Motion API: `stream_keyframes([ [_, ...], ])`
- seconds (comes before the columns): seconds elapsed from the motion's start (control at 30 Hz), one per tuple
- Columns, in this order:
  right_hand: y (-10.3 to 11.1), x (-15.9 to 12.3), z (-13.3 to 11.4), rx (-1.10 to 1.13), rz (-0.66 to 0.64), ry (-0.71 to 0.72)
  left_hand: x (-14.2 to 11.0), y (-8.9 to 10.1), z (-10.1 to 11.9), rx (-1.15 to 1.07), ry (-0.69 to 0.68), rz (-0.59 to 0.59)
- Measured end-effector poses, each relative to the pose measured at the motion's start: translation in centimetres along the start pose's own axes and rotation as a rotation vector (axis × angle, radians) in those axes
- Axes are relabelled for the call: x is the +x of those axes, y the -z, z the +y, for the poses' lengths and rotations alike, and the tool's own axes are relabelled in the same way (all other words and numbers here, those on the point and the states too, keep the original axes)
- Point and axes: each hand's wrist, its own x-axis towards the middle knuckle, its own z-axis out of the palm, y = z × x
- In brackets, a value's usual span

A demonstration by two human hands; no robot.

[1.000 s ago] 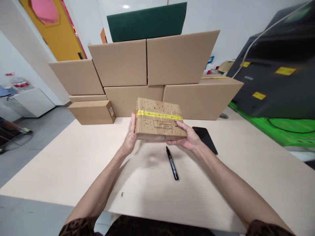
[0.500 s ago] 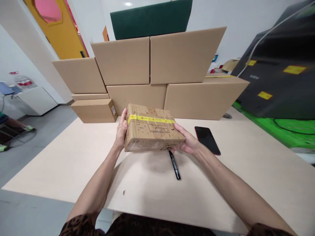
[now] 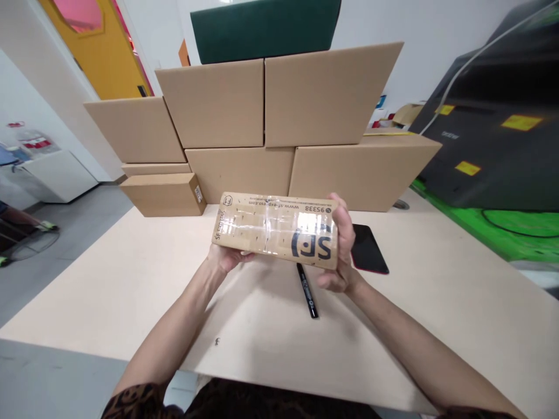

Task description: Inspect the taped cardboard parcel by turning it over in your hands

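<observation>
A small cardboard box is held above the table, its taped side with upside-down dark print facing me. My left hand supports it from below at the left end; part of those fingers is hidden under the box. Around the right end wraps my right hand, fingers over the end and upper corner, thumb below the lower edge. Beneath the box a black marker pen lies on the table. Just right of my right hand rests a dark phone with a red edge.
Behind stand stacked large cardboard boxes, topped by a dark green box. A smaller carton sits at their left. The pale table ends near my body. A black case stands on green material at right.
The box has rotated in my hands, from its yellow-taped top showing to its printed side facing me. My left hand has shifted underneath, and my right hand has moved up around the end.
</observation>
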Motion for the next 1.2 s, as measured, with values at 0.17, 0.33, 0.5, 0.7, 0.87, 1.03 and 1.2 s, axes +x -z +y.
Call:
stream_keyframes([
  [0.17, 1.7, 1.4, -0.4, 0.048, 0.008, -0.191, -0.4, -2.6, -0.8, -0.026, 0.036, 0.11],
  [0.33, 2.2, 3.5, 0.2, 0.397, 0.256, -0.702, -1.3, -4.1, -0.8, 0.117, -0.227, -0.107],
  [0.5, 1.8, 4.1, 0.9, 0.53, 0.221, -0.912, -2.1, -3.9, 0.5, 0.161, -0.298, -0.247],
  [0.7, 1.0, 2.7, -0.3, 0.449, 0.074, -0.688, -1.1, -3.7, 1.5, -0.081, -0.134, -0.054],
  [0.87, 0.5, 2.9, -1.0, 0.472, 0.074, -0.709, -0.8, -3.3, 1.5, -0.036, -0.113, -0.047],
  [1.03, 0.6, 3.8, -0.3, 0.576, 0.21, -0.905, -1.7, -3.4, 0.9, 0.147, -0.504, -0.14],
  [1.2, 1.1, 3.9, 0.2, 0.623, 0.247, -1.087, -1.7, -2.9, 0.3, 0.389, -0.867, -0.209],
])
